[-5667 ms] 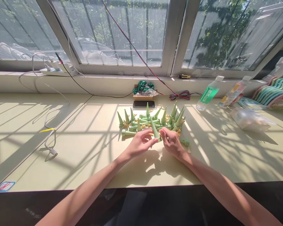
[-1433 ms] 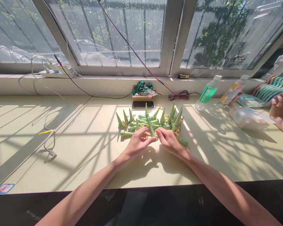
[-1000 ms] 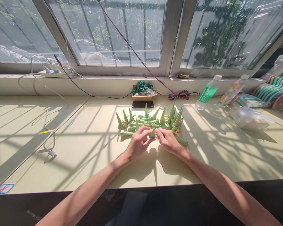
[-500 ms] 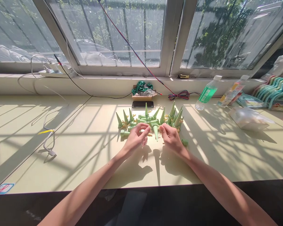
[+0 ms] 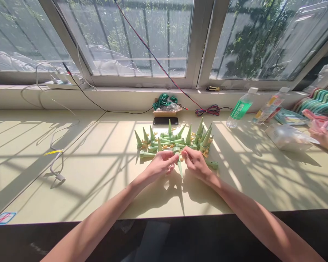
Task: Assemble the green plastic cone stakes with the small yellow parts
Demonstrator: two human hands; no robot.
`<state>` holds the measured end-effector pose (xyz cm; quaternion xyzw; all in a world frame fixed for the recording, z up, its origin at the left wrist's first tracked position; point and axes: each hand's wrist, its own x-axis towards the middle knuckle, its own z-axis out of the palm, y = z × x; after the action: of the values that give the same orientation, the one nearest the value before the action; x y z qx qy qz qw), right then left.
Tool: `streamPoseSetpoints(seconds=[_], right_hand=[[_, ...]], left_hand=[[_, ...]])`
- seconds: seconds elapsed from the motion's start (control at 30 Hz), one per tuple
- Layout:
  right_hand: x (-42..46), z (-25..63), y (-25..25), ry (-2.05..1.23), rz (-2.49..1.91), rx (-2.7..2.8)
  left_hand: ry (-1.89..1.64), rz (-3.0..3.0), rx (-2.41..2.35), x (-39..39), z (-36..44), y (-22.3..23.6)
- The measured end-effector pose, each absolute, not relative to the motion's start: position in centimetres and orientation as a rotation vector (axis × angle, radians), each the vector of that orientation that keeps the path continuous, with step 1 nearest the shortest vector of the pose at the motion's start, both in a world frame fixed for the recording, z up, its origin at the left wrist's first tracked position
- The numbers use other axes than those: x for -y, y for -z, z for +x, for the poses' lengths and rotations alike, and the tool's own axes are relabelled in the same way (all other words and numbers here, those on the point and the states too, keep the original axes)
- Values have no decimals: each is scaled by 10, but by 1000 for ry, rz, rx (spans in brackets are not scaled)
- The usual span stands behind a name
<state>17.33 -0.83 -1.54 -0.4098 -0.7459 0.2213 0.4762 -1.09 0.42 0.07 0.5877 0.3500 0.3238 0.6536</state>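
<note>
My left hand pinches a green plastic watering spike between thumb and fingers, just above the table. The spike's wide collar is up and its tip points down toward me. My right hand is closed at the spike's right side, its thumb and forefinger pinched on a small orange valve, mostly hidden by the fingers. Right behind both hands lies a cluster of similar green spikes, some standing point up and some lying flat, with small orange valves among them.
Behind the cluster are a black phone and a small carton. A green-labelled bottle stands at right, near a clear plastic bag. At the right edge, another person's hand holds a pink hanger. A white cable lies left.
The spike has come lower and toward me, and my left fingers have closed on it. My right hand has shifted slightly toward me. The other person's hand has reached in with the pink hanger.
</note>
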Motion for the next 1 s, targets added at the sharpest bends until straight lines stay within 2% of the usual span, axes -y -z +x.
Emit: streamPoseSetpoints(seconds=[0.43,0.77,1.0], right_hand=[[7,170,19,-691,-1063,1739],[9,168,16,-980,-1015,1624],[7,167,17,-1037,-1001,1611]], left_hand=[[-982,1683,-885,-3,-7,4],[-1307,2296,-808,-9,-12,15],[-1364,2402,-856,-8,-12,16]])
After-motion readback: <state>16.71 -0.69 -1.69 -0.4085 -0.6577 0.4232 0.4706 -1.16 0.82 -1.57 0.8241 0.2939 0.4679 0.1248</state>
